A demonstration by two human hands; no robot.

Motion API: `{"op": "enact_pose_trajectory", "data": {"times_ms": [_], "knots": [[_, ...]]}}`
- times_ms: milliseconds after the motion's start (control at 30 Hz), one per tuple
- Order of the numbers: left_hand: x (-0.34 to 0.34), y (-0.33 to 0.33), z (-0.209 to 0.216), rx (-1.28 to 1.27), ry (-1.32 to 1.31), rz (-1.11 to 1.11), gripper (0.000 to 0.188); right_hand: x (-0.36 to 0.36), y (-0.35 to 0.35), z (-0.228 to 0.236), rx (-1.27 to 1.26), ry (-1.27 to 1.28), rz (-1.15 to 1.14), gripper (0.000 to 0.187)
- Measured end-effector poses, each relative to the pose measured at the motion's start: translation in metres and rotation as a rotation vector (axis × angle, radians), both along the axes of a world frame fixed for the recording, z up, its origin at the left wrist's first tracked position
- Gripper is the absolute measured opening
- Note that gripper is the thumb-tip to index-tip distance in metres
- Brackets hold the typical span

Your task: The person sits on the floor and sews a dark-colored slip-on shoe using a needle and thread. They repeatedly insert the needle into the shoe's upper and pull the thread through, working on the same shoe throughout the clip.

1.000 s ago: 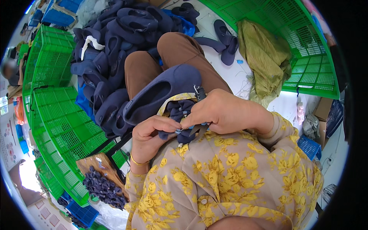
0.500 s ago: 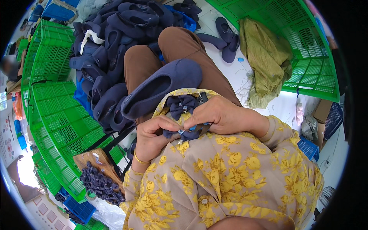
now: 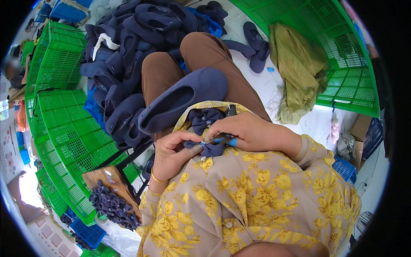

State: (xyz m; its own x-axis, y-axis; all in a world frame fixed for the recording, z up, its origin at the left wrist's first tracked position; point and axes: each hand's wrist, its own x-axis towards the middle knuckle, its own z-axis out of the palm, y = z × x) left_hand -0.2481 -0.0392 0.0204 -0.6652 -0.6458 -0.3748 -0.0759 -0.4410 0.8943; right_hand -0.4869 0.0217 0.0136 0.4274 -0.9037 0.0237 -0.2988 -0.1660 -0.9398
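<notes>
- Rising on either side of me: one green crate (image 3: 349, 81) at right, several overlapping green crates (image 3: 64, 124) at left, too tangled to count.
- Dozens of navy shoes (image 3: 124, 79) piled past two brown-trousered legs (image 3: 239, 81).
- One crumpled olive sack (image 3: 295, 64) at right.
- One wooden board (image 3: 120, 186) at left, bearing countless small bows (image 3: 111, 203).
- One lap shoe (image 3: 201, 88), navy, resting across the legs.
- Two hands: left hand (image 3: 171, 156), right hand (image 3: 252, 132), fingers drawn together, both pinching one navy bow (image 3: 212, 150) close to the belly.
- One second bow (image 3: 206, 116) just beyond it.
</notes>
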Motion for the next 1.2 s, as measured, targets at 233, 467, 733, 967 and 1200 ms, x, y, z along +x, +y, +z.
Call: {"op": "enact_pose_trajectory", "data": {"times_ms": [233, 467, 733, 967, 1200], "knots": [[0.002, 0.001, -0.006, 0.029, 0.019, -0.015, 0.014, 0.004, 0.005, -0.001, -0.014, -0.027, -0.058, 0.041], [-0.003, 0.004, -0.010, -0.031, -0.024, -0.037, 0.014, 0.011, 0.004, -0.007, 0.034, 0.073, -0.002, 0.037], [-0.009, 0.005, -0.002, 0.021, -0.014, 0.105, 0.013, 0.001, -0.013, 0.010, -0.053, 0.085, -0.237, 0.022], [-0.011, 0.002, -0.006, 0.081, 0.066, 0.085, 0.015, 0.018, -0.017, 0.015, -0.314, 0.217, -0.218, 0.026], [-0.007, 0.005, -0.012, 0.073, 0.147, 0.082, 0.016, 0.019, -0.013, 0.005, -0.451, 0.281, -0.227, 0.035]]}}
